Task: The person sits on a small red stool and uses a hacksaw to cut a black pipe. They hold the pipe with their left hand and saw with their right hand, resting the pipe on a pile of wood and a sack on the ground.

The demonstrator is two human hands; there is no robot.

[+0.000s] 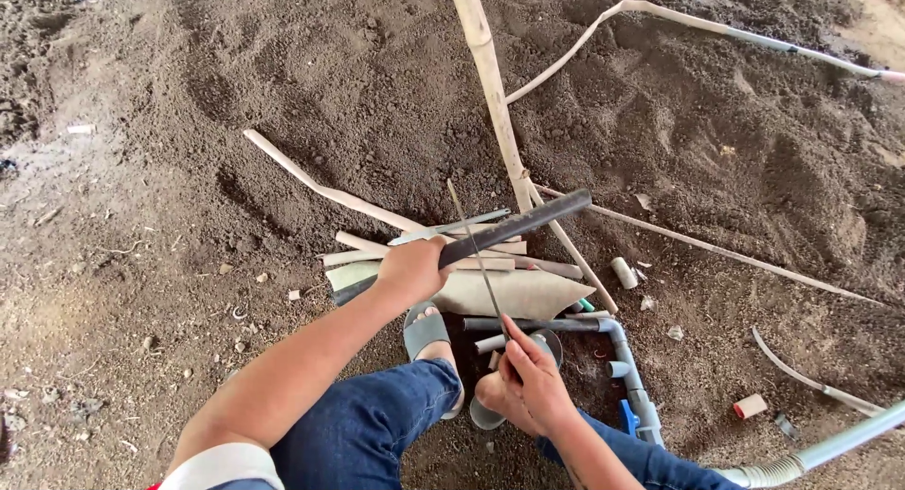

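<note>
Knees in blue jeans (377, 419) sit closest to the lens, feet in grey sandals (426, 332) on loose dirt ground (189, 217).

Head view, only one: left hand (413, 269) is closed in a full fist round a dark grey pipe (514, 226), gripped approx mid-length, w/ the free end angled up and to the right, over the scrap pile. Forearm stretched out from the body, wrist fairly straight. Right hand (530, 377) is low, between the knees, fingers wrapped and thumb on top of the lower end of a thin saw blade (476, 254); blade runs up and slightly left, crossing the pipe just beside the left fist.

Handling, as a guess: pipe looks like rigid plastic, light, smooth so prob. a bit slippery; a grip close to the blade crossing suits it. Blade is thin, likely flexes, bare metal w/o handle, so hold by the end, not the toothed edge.

Around: bamboo pole (490, 85), wooden sticks (320, 188), beige pointed sack piece (528, 292), grey pipe w/ elbow (627, 363), corrugated hose (830, 443).
</note>
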